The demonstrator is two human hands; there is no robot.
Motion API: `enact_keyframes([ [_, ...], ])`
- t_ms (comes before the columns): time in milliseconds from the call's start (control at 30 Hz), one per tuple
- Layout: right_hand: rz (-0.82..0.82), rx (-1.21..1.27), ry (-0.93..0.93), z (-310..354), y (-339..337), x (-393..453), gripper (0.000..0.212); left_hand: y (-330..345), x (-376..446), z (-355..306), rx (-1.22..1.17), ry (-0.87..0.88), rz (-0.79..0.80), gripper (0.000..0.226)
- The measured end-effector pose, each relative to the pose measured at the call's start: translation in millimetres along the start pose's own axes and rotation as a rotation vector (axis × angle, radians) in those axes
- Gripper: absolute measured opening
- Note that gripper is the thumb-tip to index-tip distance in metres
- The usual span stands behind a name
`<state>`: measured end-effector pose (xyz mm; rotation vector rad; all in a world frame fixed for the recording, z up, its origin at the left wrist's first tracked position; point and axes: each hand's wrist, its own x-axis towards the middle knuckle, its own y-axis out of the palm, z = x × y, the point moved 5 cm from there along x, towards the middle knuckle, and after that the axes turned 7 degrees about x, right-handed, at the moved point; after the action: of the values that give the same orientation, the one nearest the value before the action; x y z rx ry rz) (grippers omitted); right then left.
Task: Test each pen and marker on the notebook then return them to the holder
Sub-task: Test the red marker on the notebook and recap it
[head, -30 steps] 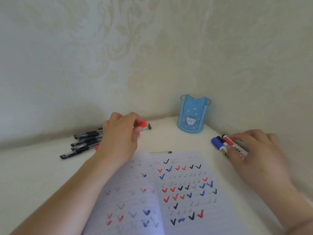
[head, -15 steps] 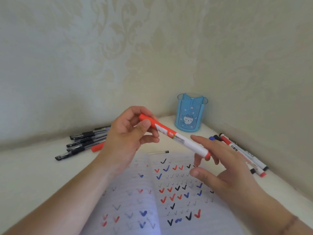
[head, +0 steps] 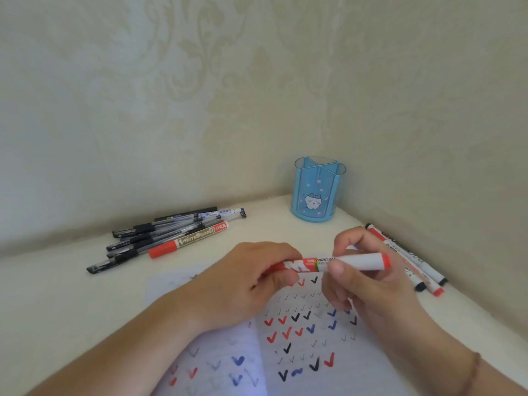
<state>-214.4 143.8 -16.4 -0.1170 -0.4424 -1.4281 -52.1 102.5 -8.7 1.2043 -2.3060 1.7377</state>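
Patterned cream wallpaper closes off the corner, and you've got a pale worktop (head: 57, 304) tucked into it. Far left, your black gel pens (head: 148, 238) lie bunched in a loose row with a red whiteboard marker (head: 188, 242) just beside them, parked out of the way of the writing space. Moving in, your left hand (head: 245, 284) curls round the red end of a red-and-white marker (head: 334, 264), held level above the open notebook (head: 300, 338), whose pages are full of red, blue and black ticks. Your right hand (head: 363, 284) pinches the white barrel, thumb on top. Two grips on opposite ends like that look set for pulling the cap, so this one likely hasn't been tested yet. Behind, the blue pen holder (head: 317, 192) stands upright in the corner, nothing showing in its compartments, so the returns appear yet to come. Far right, more markers (head: 411, 261) lie along the wall.
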Motion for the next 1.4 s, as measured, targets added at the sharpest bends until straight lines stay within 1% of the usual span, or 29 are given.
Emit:
enact_keyframes([
  [67,0.041,-0.054,0.043,-4,4,0,0.039,6,-1,-3,-0.023,-0.003,0.068,0.028],
  [133,0.093,-0.152,0.082,-6,9,-2,0.027,9,-2,-4,-0.072,-0.022,0.151,0.019],
  [167,0.118,-0.163,0.089,-6,11,-2,0.022,9,-3,-5,-0.107,-0.025,0.177,0.012],
  [267,0.181,-0.179,0.048,0,14,-6,0.019,3,-4,-10,-0.184,0.011,0.188,0.012],
  [367,0.221,-0.237,-0.046,7,14,-12,0.018,4,-6,-10,-0.252,0.031,0.217,0.009],
  [433,0.235,-0.287,-0.089,10,14,-15,0.019,7,-7,-9,-0.270,0.034,0.223,0.019],
  [467,0.220,-0.295,-0.091,11,14,-16,0.018,8,-7,-10,-0.287,0.040,0.204,0.023],
  [533,0.157,-0.215,-0.064,13,10,-14,0.011,6,-8,-11,-0.334,0.027,0.158,0.031],
  [567,0.144,-0.157,-0.051,15,6,-12,0.013,3,-9,-8,-0.354,-0.002,0.128,0.038],
  [600,0.149,-0.118,-0.041,15,2,-9,0.023,0,-10,-3,-0.346,-0.027,0.090,0.042],
  [633,0.167,-0.100,-0.015,17,-3,-6,0.032,-3,-10,1,-0.324,-0.044,0.052,0.039],
  [700,0.184,-0.133,0.050,20,-13,-1,0.034,-5,-10,12,-0.308,-0.089,-0.001,0.021],
  [800,0.216,-0.243,0.154,11,-25,1,0.027,-5,-9,18,-0.292,-0.119,-0.080,0.025],
  [900,0.187,-0.375,0.216,4,-28,-1,0.033,-3,-7,19,-0.173,-0.090,-0.094,0.022],
  [1000,0.184,-0.437,0.238,2,-26,-2,0.037,-1,-5,22,-0.118,-0.105,-0.086,0.024],
  [1200,0.203,-0.549,0.227,1,-24,-3,0.034,-1,-5,23,-0.134,-0.162,-0.074,0.033],
  [1400,0.171,-0.544,0.249,-1,-27,-3,0.032,0,-4,20,-0.164,-0.215,-0.055,0.039],
])
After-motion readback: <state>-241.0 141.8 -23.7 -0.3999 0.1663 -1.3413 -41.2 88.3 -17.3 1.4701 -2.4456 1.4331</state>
